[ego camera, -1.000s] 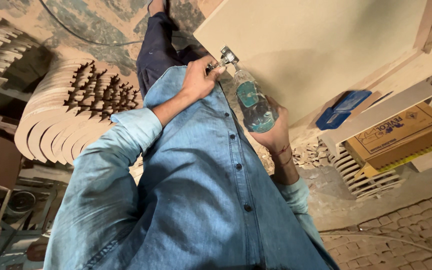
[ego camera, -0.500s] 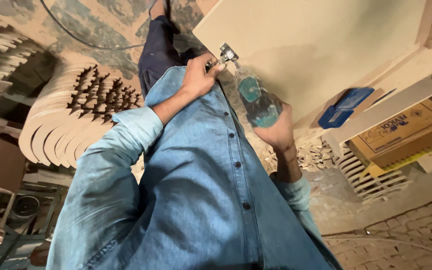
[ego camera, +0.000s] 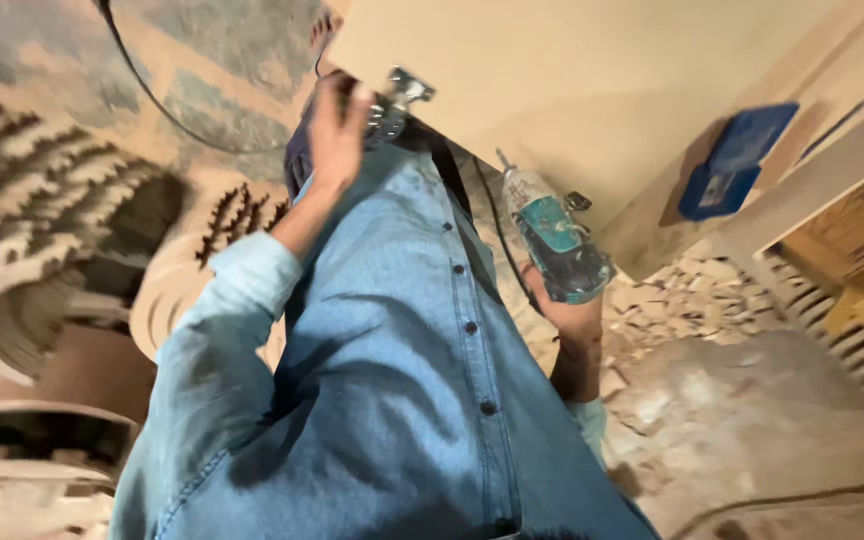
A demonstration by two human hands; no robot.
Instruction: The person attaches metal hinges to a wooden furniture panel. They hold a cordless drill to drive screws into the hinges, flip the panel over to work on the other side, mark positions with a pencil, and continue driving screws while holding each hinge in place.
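The left hand (ego camera: pixel 337 125) is raised, its fingers (ego camera: pixel 352 100) curled closed around a metal hinge (ego camera: pixel 397 100) that is held against the lower edge of a pale wooden panel (ego camera: pixel 572 70). The right hand (ego camera: pixel 567 315) is wrapped tightly round the grip of a teal cordless drill (ego camera: pixel 557 235); the bit is pointed up toward the panel, near the hinge but apart from it. The panel's underside is seen running right toward a blue case (ego camera: pixel 732 160). A black cable (ego camera: pixel 167 110) is seen trailing at upper left. Carved wooden pieces (ego camera: pixel 42 260) are stacked to the left. Wood scraps (ego camera: pixel 692 295) are scattered on the floor just right of the drill, with bare floor below them.
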